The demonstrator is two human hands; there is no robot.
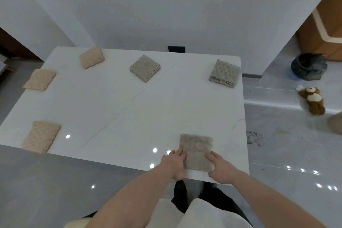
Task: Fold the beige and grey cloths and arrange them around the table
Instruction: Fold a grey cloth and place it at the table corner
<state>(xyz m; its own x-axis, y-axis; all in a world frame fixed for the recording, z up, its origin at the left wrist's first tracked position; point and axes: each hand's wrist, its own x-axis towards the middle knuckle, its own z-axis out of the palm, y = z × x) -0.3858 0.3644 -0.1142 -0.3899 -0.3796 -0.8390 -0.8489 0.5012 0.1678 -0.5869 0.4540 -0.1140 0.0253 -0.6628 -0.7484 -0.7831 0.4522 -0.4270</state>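
A folded grey cloth lies near the front right edge of the white table. My left hand lies flat against its left side and my right hand against its right side, fingers straight. Two more folded grey cloths sit at the back: one in the back middle, one at the back right corner. Three folded beige cloths lie along the left: one at the back, one on the left edge, one at the front left.
A dark pot and a brown plush toy stand on a low ledge right of the table. White walls rise behind. Grey glossy floor surrounds the table. A black object shows just behind the table's far edge.
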